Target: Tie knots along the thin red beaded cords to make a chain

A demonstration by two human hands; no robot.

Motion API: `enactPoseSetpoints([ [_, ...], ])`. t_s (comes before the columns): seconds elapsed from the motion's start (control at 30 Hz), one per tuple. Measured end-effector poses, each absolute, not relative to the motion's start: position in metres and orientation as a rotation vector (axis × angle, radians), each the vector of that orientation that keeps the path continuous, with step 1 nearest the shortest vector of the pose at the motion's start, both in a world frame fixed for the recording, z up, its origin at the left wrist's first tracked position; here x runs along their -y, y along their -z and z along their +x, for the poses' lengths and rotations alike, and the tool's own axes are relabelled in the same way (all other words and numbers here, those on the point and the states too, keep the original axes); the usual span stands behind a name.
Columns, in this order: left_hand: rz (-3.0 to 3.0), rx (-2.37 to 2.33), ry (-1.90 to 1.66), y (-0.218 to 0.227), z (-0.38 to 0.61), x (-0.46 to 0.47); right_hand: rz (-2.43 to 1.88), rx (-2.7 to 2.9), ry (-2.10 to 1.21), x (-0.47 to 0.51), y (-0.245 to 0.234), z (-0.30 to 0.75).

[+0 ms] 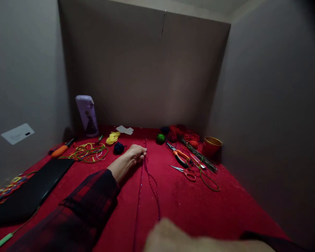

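Dark pink and purple cord (139, 203) with glinting specks runs down the middle of the red cloth in several strands. My left hand (135, 154) is closed in a pinch on the cord's upper part, and a short end sticks up beyond the fingertips. Low in the picture, my right hand (169, 238) is blurred and cut off by the bottom edge. One strand reaches it and passes out of sight there; its fingers are hidden. A dark blue yarn ball (118, 148) lies left of my left hand.
Left stand a purple case (87, 115), tangled yarn (90, 152), an orange-handled tool (60, 151) and a black slab (34, 190). Right lie a green yarn ball (160, 138), pliers (179, 154), scissors (185, 172), thin sticks (199, 154) and a red cup (210, 147). Grey walls surround the cloth.
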State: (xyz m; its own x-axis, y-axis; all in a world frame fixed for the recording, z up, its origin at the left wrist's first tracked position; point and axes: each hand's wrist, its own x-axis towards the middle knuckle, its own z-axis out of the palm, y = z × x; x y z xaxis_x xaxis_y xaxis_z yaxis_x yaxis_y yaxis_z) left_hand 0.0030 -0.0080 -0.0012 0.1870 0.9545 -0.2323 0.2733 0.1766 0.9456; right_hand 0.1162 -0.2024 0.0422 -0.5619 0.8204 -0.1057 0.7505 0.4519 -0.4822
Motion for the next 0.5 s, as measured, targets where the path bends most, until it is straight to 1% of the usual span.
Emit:
enactPoseSetpoints([
  [0.1, 1.268, -1.305, -0.74, 0.001, 0.002, 0.008, -1.368, 2.533, -0.817, 0.198, -0.044, 0.13],
  [0.2, 1.254, -1.279, -0.748, -0.003, 0.001, 0.013, -1.419, 2.389, -0.777, 0.143, -0.051, 0.139],
  [0.23, 1.256, -1.269, -0.752, -0.005, 0.001, 0.015, -1.497, 2.145, -0.712, 0.12, -0.052, 0.139],
  [0.27, 1.259, -1.262, -0.757, -0.006, 0.001, 0.017, -1.535, 1.917, -0.714, 0.098, -0.051, 0.139],
  [0.3, 1.261, -1.259, -0.764, -0.007, 0.002, 0.018, -1.559, 1.758, -0.873, 0.078, -0.049, 0.138],
  [0.4, 1.264, -1.261, -0.789, -0.007, 0.004, 0.019, -1.407, 1.442, -1.423, 0.041, -0.033, 0.129],
  [0.43, 1.268, -1.266, -0.796, -0.006, 0.005, 0.019, -1.356, 1.397, -1.53, 0.035, -0.027, 0.126],
  [0.5, 1.279, -1.28, -0.811, -0.004, 0.006, 0.017, -1.336, 1.396, -1.591, 0.031, -0.017, 0.121],
])
